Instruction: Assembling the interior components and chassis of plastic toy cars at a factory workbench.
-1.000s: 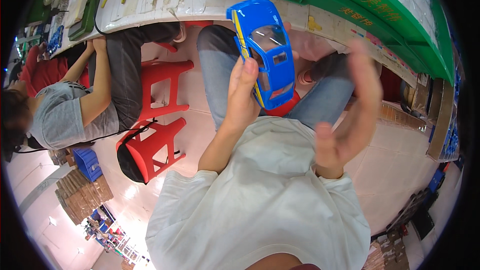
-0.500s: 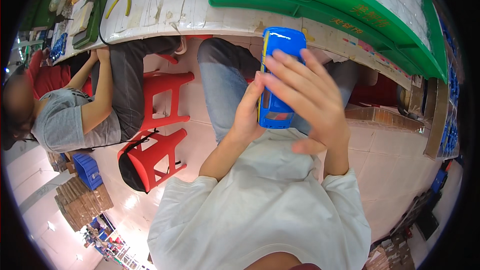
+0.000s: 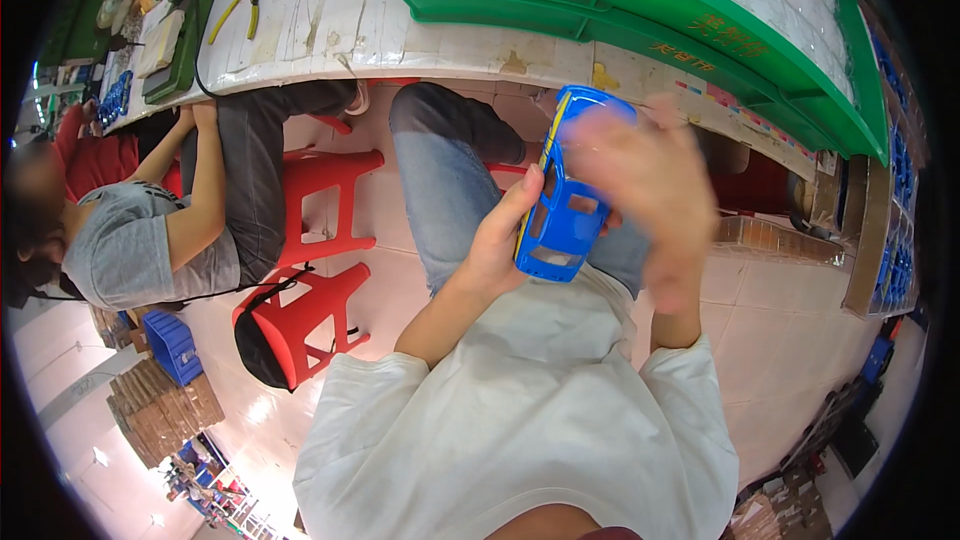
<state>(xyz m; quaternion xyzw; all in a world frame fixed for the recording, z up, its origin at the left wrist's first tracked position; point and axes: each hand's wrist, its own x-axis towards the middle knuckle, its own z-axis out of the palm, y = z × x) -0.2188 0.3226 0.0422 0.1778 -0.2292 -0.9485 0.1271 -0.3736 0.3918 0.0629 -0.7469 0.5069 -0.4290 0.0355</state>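
A blue plastic toy car body (image 3: 553, 240) with window openings and a yellow strip along its left edge is held over my lap, slightly tilted. My left hand (image 3: 500, 235) is closed round it, the thumb on its left side and fingertips showing past its right side. My right hand (image 3: 665, 185) is over the far end of the car body, hiding part of it. Motion smears its fingers, so I cannot tell whether it touches or grips anything.
Ahead, a large green crate (image 3: 560, 10) stands on the white worktable (image 3: 320, 15), with yellow-handled pliers (image 3: 240, 8) at its left. Another person (image 3: 150, 230) sits at the left near red stools (image 3: 320, 205). A carton (image 3: 868, 230) with blue parts stands at the right.
The car body has moved nearer to me and tilted, its far end leaning right. My right hand has shifted right and is more blurred; my left hand still holds the car body.
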